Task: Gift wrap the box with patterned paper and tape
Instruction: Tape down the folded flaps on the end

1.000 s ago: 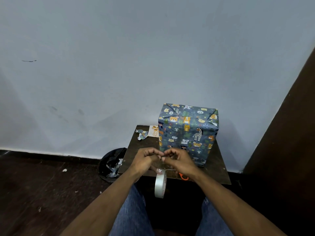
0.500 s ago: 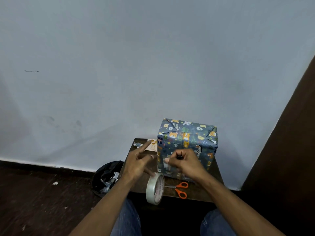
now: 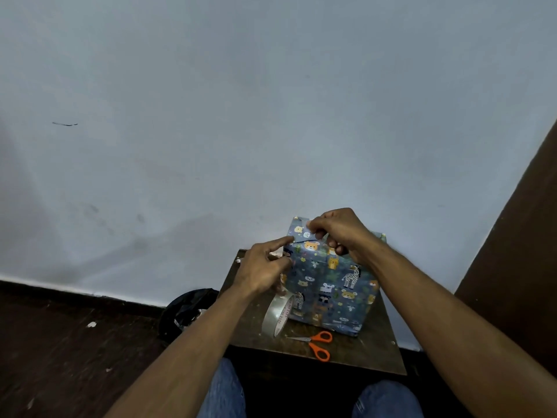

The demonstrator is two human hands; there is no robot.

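Note:
The box (image 3: pixel 328 285), wrapped in blue paper with cartoon animals, stands on a small dark table (image 3: pixel 373 351). My left hand (image 3: pixel 262 267) is at the box's upper left edge, its forefinger pointing onto the top corner seam. A clear tape roll (image 3: pixel 278 315) hangs from its lower fingers beside the box. My right hand (image 3: pixel 337 230) rests on the top of the box, thumb and forefinger pinched at the folded flap. The strip of clear tape between them is hard to make out.
Orange-handled scissors (image 3: pixel 319 345) lie on the table in front of the box. A black bin bag (image 3: pixel 187 312) with scraps sits on the floor to the left of the table. A pale wall rises behind, and a dark wooden panel (image 3: pixel 512 251) stands at the right.
Both hands have risen from in front of the box to its top left edge. The tape roll came along under my left hand. The scissors have come into full view.

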